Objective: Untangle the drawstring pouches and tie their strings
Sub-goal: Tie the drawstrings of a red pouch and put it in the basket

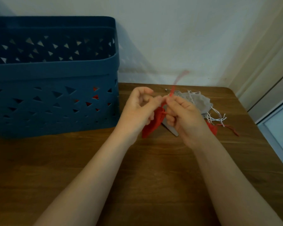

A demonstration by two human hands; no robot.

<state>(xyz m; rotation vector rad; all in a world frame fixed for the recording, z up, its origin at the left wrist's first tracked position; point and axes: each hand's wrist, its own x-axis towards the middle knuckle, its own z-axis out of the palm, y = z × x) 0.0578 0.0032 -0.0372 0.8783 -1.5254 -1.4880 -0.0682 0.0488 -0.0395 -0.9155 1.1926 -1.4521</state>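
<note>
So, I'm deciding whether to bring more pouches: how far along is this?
Nothing is plainly finished. In hand: both the left hand and right hand pinch the red pouch by its string. Left: the grey pouches with loose white strings and another red pouch lie on the table.

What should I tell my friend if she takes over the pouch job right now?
Left hand: its grip pinches the red pouch at the top.
Right hand: pinches the red string, pulled upward.
Grey pouches with white strings lie in a pile behind the right hand; another red pouch lies beside them on the table.
Blue basket holds something red.
Done: cannot tell. Left: finish this knot, then the pile.
</note>
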